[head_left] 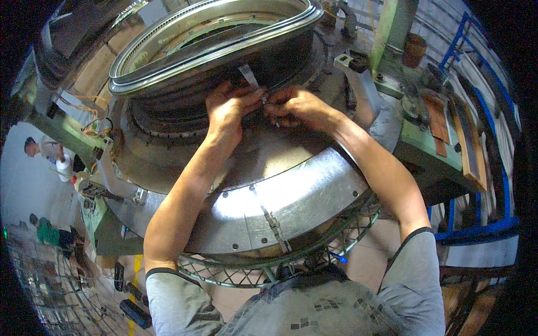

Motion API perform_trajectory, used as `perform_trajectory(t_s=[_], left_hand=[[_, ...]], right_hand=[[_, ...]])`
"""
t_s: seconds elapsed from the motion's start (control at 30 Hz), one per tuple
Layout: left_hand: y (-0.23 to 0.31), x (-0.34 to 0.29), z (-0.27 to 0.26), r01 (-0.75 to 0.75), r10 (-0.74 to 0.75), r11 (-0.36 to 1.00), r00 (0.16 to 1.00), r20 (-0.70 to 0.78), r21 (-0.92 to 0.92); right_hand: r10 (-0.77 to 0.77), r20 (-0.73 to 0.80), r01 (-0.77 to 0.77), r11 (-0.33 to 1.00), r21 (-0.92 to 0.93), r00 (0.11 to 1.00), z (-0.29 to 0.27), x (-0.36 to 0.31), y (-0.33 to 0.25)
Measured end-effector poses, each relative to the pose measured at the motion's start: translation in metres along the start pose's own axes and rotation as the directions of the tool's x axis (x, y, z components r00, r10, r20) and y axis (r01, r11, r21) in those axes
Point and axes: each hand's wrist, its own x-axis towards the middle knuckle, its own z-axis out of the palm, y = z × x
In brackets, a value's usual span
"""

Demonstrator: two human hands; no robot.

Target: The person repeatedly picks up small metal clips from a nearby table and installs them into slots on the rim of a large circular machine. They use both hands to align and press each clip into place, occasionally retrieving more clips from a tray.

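Note:
Both my hands meet over the dark, curved side of a large round machine (168, 154). A narrow pale flat strip (247, 75) sticks up beyond the fingers of my left hand (227, 109), which are closed on it. My right hand (300, 107) is closed in a pinch beside it, its fingertips touching or almost touching the left ones. Between the fingertips shows a tiny whitish bit (264, 98); what my right fingers hold is too small to make out. Above the hands stands the machine's big oval metal ring (218, 70).
A shiny curved metal apron (314, 182) with a latch (273, 224) lies under my forearms. Green beams (392, 33) flank the machine. A wood-edged panel (469, 140) and blue racks (493, 229) stand at right. Two people (50, 148) are in the background at left.

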Motion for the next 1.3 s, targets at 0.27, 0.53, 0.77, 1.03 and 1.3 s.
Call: perform_trajectory(t_s=[0.27,0.53,0.77,1.03,1.3], left_hand=[[-0.013,-0.004,0.001,-0.287,0.275,0.944,0.957,0.088,0.162],[-0.024,-0.014,-0.003,-0.621,0.617,-0.144,0.552,0.56,0.771],[-0.028,-0.012,-0.004,-0.582,0.6,-0.178,0.575,0.556,0.793],[-0.025,-0.014,-0.002,-0.557,0.585,-0.219,0.582,0.564,0.801],[-0.024,-0.013,-0.001,-0.532,0.571,-0.258,0.59,0.571,0.807]], right_hand=[[-0.46,-0.225,0.336,0.839,-0.428,0.859,0.008,-0.005,0.013],[-0.44,-0.383,0.183,0.815,-0.549,0.812,0.012,-0.01,0.008],[-0.514,-0.363,0.24,0.776,-0.584,0.777,0.011,-0.003,0.015],[-0.531,-0.365,0.233,0.756,-0.612,0.765,0.008,-0.001,0.017],[-0.55,-0.346,0.246,0.736,-0.63,0.76,0.007,-0.001,0.017]])
